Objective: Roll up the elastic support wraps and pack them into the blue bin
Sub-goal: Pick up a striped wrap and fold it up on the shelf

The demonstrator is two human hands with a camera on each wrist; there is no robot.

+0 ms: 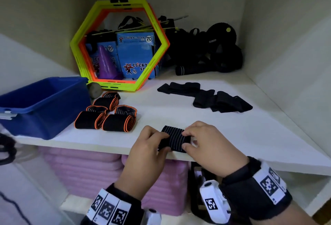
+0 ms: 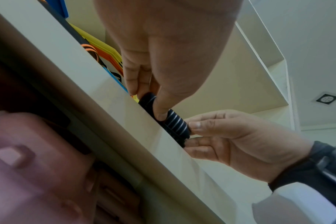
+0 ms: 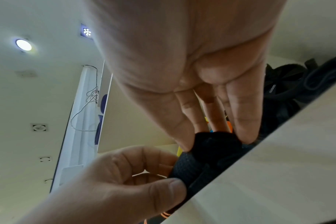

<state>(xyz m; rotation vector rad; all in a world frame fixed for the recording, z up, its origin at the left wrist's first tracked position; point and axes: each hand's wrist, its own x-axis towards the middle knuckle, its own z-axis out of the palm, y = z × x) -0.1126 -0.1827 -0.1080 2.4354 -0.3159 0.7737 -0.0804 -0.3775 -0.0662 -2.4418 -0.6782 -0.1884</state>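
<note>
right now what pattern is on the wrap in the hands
Black wrap with thin white stripes, clearest in the head view.

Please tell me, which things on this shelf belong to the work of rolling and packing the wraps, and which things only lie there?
Belong to the job:
striped wrap, gripped by left hand and right hand
rolled orange-edged wraps
unrolled black wraps
blue bin

Just lying about:
hexagon rings
purple cone
blue packets
</note>
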